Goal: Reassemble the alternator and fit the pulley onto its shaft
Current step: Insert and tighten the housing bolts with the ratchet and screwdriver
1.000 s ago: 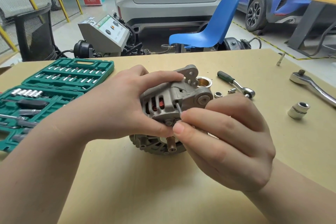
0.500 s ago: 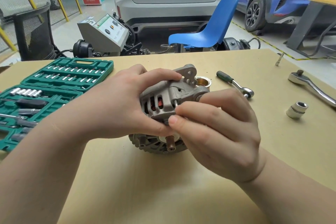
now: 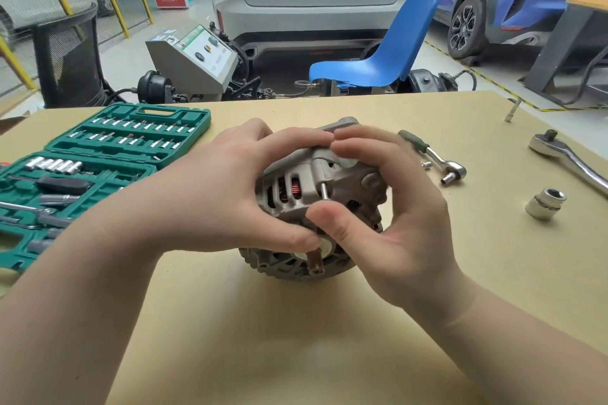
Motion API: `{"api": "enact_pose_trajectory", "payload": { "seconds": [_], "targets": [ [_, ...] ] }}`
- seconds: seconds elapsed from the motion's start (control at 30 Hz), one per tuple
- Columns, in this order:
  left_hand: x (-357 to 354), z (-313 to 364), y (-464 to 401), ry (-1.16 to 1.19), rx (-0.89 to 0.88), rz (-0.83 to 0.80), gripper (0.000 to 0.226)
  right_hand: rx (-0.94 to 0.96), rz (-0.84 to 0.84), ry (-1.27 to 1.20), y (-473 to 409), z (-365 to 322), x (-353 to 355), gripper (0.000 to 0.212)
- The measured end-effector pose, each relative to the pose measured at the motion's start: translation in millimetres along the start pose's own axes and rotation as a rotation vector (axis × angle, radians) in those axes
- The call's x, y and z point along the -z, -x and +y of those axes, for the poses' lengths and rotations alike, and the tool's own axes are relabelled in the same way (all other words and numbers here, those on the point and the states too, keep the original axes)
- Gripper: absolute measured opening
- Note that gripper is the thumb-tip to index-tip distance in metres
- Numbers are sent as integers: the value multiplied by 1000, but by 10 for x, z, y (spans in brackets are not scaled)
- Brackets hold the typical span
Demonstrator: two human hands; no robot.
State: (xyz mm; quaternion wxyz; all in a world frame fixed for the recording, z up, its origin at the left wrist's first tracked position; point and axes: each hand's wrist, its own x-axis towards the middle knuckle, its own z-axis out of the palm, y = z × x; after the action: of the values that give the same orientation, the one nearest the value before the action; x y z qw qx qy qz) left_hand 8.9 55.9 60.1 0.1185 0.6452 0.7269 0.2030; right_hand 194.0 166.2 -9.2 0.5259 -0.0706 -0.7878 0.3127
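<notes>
Both grips wrap the alternator (image 3: 316, 194) on the counter (image 3: 296, 339), left hand (image 3: 223, 197) clasping the housing, right hand (image 3: 394, 223) curled around it, a through bolt (image 3: 324, 190) half seated, shaft (image 3: 315, 261) bare, pulley fitting undone I judge.

Both bare forearms reach in from the near edge of the worktop (image 3: 329, 355) and meet over its middle. The left hand (image 3: 210, 194) lies palm down, fingers curled over the top of the alternator (image 3: 306, 187) and thumb pressed beneath, gripping it. The right hand (image 3: 394, 227) arches round the other side, fingers bent over the top, blurred at the tips, thumb against the near face of the housing.
</notes>
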Motion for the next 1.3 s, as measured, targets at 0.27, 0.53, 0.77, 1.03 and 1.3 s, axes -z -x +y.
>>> {"api": "enact_pose_trajectory", "payload": {
  "seconds": [0.27,0.53,0.77,1.03,1.3],
  "targets": [
    [28,-19,-15,54,1,-28,86,-70,-16,-197,35,-2,-8,29],
    [-10,9,-8,50,15,53,83,-59,-10,-174,30,21,-31,29],
    [-10,-2,16,61,23,75,84,63,-34,-30,-39,-14,-6,26],
    [-5,-32,36,119,33,46,84,453,-157,278,-83,64,101,20],
    [-7,-23,21,99,32,36,85,456,-118,227,-102,52,72,16]
  ]
}}
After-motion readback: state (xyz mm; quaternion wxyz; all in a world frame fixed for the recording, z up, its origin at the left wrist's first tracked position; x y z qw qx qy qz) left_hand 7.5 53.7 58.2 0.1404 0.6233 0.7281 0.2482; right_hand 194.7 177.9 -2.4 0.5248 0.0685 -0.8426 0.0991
